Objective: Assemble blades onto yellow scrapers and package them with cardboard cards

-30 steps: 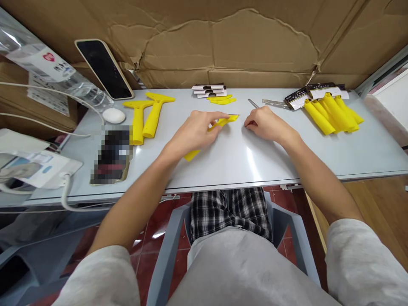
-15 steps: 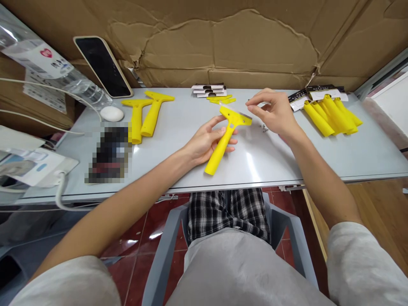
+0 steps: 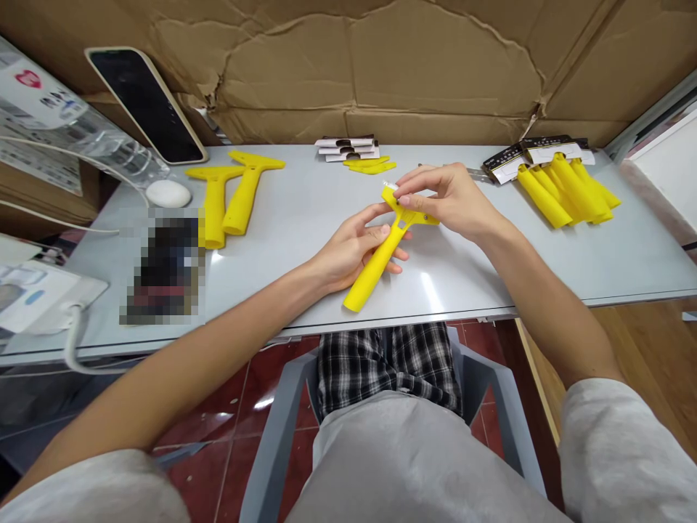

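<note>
My left hand (image 3: 351,250) is closed around the neck of a yellow T-shaped scraper (image 3: 372,274), its handle tilted down toward the table's front edge. My right hand (image 3: 454,200) is at the scraper's head, thumb and forefinger pinched together over its left end. Whatever small thing those fingertips hold is hidden. A screw shows in the right end of the head, and a whitish blade edge sticks out at the upper left. Two more yellow scrapers (image 3: 246,195) lie to the left. Beyond my hands are thin yellow strips (image 3: 370,166).
Folded cards (image 3: 348,150) are stacked at the back. Several yellow handles (image 3: 560,192) with black-and-white cards (image 3: 506,163) lie at the right. On the left are a phone (image 3: 149,109), a water bottle (image 3: 81,123), a white oval object (image 3: 168,193), a pixelated item (image 3: 163,272) and a power strip (image 3: 49,290).
My right hand has moved left and down onto the scraper's head, from just beside it. The scraper is slightly turned in my left hand. The small metal bits on the table are now hidden.
</note>
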`<move>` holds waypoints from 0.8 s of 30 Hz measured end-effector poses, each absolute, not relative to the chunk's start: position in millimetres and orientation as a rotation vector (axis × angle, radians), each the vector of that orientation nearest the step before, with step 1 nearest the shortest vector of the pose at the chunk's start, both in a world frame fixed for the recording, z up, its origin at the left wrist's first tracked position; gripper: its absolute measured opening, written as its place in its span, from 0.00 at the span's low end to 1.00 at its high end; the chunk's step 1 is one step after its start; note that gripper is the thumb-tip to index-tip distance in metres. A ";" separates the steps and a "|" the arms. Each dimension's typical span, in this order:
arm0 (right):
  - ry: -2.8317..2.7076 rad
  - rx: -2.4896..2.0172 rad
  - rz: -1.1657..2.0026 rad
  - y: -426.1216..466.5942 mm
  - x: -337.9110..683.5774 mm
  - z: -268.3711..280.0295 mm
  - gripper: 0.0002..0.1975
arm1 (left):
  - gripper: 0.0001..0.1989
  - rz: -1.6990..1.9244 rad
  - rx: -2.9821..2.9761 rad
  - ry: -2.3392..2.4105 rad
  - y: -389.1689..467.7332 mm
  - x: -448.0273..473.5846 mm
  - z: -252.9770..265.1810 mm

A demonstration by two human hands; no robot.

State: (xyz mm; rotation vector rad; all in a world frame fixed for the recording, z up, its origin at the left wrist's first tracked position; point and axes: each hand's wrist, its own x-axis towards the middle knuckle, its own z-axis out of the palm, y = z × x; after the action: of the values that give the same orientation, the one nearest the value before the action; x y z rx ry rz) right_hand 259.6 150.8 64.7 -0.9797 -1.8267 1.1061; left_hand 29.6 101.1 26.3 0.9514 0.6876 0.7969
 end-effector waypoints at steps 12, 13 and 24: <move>-1.947 -1.145 0.966 149.5 256.2 64.0 0.25 | 0.29 0.817 0.951 0.690 99.8 30.2 26.9; -1.947 -1.148 0.966 149.7 256.0 63.8 0.25 | 0.29 0.817 0.951 0.689 99.8 30.2 26.9; -1.952 -1.199 0.931 146.7 254.8 67.0 0.28 | 0.27 0.801 0.959 0.695 100.2 30.3 27.5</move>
State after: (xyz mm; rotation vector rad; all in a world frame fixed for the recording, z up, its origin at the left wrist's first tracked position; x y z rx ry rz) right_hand 254.8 146.7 67.0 -1.1990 -1.9523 0.9312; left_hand 30.3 100.2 27.5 0.9589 0.6946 0.8009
